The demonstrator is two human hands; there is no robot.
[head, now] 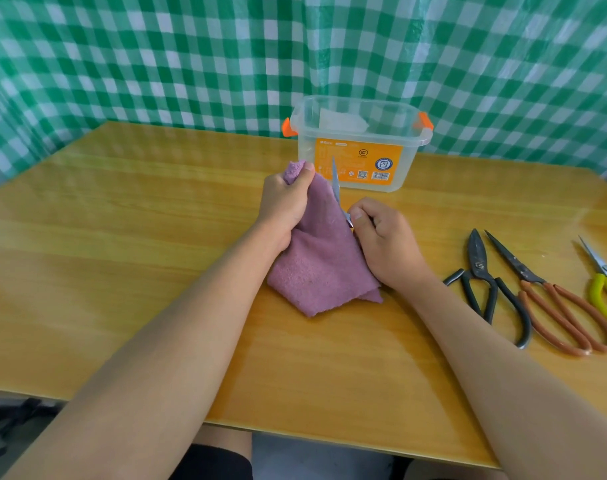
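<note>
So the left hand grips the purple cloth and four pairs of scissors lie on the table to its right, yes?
Not four: the head view shows three pairs lying there, black-handled scissors, brown-handled scissors and yellow-handled scissors. The left hand does grip the purple cloth.

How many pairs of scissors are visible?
4. Three lie on the table at right: a black-handled pair, a brown-handled pair, a yellow-handled pair at the frame edge. The fourth pair is in the right hand, blade against the purple cloth, handles hidden.

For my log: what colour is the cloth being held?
Dusty purple-pink cloth, clearest in the head view.
</note>
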